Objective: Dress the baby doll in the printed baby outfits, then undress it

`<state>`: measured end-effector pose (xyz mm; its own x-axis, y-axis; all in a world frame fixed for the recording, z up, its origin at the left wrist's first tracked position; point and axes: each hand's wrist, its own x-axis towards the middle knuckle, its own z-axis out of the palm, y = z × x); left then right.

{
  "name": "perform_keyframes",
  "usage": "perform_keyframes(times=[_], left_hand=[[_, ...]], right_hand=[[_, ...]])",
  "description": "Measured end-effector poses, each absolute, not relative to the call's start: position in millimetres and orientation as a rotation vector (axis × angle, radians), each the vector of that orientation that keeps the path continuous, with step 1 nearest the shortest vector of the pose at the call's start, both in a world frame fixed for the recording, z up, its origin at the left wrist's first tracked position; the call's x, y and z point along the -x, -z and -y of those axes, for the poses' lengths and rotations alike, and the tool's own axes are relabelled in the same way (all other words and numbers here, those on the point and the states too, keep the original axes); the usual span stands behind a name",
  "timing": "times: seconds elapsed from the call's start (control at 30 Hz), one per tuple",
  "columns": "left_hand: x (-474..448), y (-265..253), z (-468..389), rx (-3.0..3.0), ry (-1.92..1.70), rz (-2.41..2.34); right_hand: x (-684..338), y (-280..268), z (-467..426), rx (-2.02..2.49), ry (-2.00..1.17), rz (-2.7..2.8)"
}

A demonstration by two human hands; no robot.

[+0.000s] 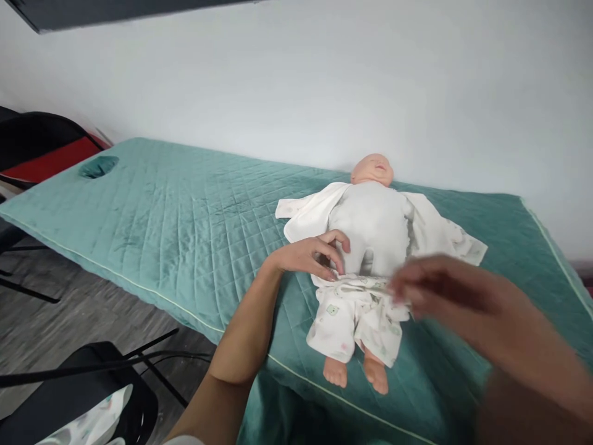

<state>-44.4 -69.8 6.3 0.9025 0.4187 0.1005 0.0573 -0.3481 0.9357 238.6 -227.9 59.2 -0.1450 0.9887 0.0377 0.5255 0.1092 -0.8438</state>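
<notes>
A baby doll (373, 170) lies on its back, its head toward the wall and bare feet toward me. Its white cloth torso (370, 216) is exposed, with a white shirt (317, 213) spread open at both sides. White printed pants (331, 321) cover the legs, their waistband bunched below the torso. My left hand (308, 254) is at the left end of the waistband, fingertips curled down onto the pants and the index finger raised. My right hand (449, 290) is beside the waistband's right end, blurred by motion; whether it grips the cloth is unclear.
A green quilted cover (194, 204) spreads over the bed, with a round hole (98, 167) near the far left end. The bed stands against a white wall (287, 86). Black chairs (41, 145) are at the left; patterned cloth (92, 420) lies on the nearer one.
</notes>
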Motion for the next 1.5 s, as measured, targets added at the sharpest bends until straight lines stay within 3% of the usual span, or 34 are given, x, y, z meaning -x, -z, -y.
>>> perform_keyframes(times=[0.07,0.27,0.53,0.8,1.0,1.23,1.5], left_hand=[[45.1,-5.7,69.3,-1.916,-0.389,-0.357],[44.6,-7.9,70.2,-1.959,-0.359,-0.356],[37.1,-9.0,74.4,-1.927,-0.429,-0.305],[32.8,-11.9,78.7,-1.965,-0.419,-0.322],[24.2,-0.9,82.5,-1.781,-0.662,-0.538],[22.4,11.7,85.9,-1.414,-0.914,-0.734],[18.4,14.5,82.2,-1.076,-1.059,-0.775]], right_hand=[[-218.4,-60.8,185.7,1.621,-0.792,1.672],[-200.1,-35.0,153.4,1.354,-0.600,2.264],[-203.6,-40.4,156.3,1.112,-0.926,2.394],[-204.2,-30.2,158.5,1.155,-1.407,1.702],[-206.3,-15.7,150.2,1.051,-1.389,1.254],[-236.1,-16.9,150.9,1.077,-1.557,1.197],[-244.4,-12.7,146.5,0.948,-1.422,0.998]])
